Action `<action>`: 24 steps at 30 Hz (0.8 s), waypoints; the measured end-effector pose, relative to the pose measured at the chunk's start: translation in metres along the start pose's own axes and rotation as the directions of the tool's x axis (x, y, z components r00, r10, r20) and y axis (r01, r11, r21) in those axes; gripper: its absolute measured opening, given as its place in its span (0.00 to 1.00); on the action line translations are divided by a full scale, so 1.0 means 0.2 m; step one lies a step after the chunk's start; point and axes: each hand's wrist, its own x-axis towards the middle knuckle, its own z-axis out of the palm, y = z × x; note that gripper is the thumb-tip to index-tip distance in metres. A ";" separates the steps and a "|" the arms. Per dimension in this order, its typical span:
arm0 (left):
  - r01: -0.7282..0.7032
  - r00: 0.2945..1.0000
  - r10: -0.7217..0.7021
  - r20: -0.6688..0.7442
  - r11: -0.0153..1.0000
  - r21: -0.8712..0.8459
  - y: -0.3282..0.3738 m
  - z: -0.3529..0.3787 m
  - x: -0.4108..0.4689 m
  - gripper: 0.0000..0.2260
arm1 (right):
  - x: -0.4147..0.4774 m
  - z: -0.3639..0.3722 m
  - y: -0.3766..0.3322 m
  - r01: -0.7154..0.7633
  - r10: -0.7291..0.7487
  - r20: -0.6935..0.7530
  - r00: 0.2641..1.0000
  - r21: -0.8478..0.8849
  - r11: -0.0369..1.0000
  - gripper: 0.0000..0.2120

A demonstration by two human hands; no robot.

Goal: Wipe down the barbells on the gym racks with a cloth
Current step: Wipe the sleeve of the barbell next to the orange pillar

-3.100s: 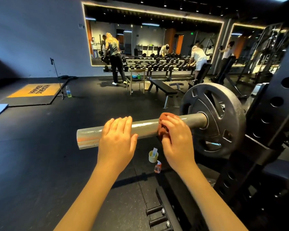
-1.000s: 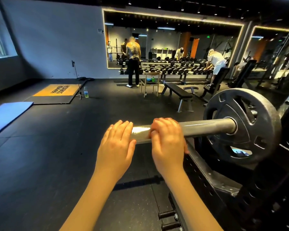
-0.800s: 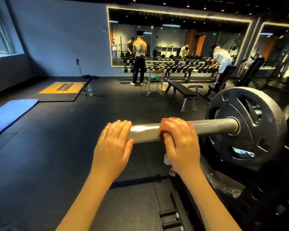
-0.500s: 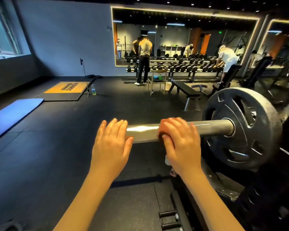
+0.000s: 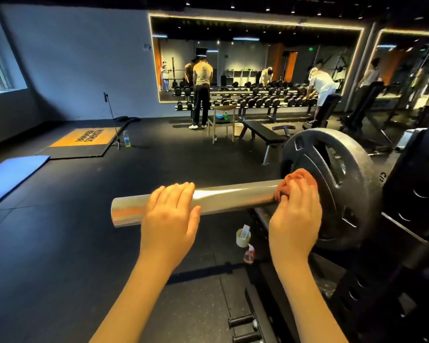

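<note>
A silver barbell sleeve [image 5: 233, 196] juts left from a black weight plate [image 5: 337, 184] on the rack. My left hand [image 5: 170, 216] rests on the sleeve near its free end, fingers draped over the top. My right hand [image 5: 295, 219] grips a bunched orange cloth [image 5: 299, 179] and presses it on the sleeve right against the plate. The cloth pokes out above my fingers.
The black rack upright [image 5: 411, 194] fills the right side. On the floor below the bar stand a small cup [image 5: 243, 237] and a spray bottle [image 5: 249, 254]. Farther off are a flat bench [image 5: 263, 136], a chair [image 5: 223, 122], dumbbell racks and two people.
My right hand has slid the cloth rightward along the sleeve, from near the left hand up to the weight plate. The left hand stays on the sleeve's outer part.
</note>
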 end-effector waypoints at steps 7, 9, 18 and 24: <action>0.002 1.000 -0.002 -0.015 1.000 -0.001 0.01 0.01 0.00 0.21 | -0.03 0.00 0.09 0.268 -0.296 0.123 0.947 0.204 0.942 0.20; -0.001 1.000 0.001 -0.021 1.000 0.001 0.01 0.01 0.00 0.21 | 0.04 0.01 0.14 0.123 -0.145 0.085 0.986 0.216 0.968 0.20; -0.079 0.997 0.079 -0.022 0.997 0.003 -0.04 0.02 -0.01 0.22 | -0.04 -0.01 0.04 0.270 -0.337 0.179 0.924 0.317 0.909 0.22; -0.182 0.983 0.182 0.014 0.983 -0.010 -0.10 0.02 -0.02 0.22 | -0.12 0.06 -0.17 0.038 -0.080 0.090 0.993 0.400 0.916 0.19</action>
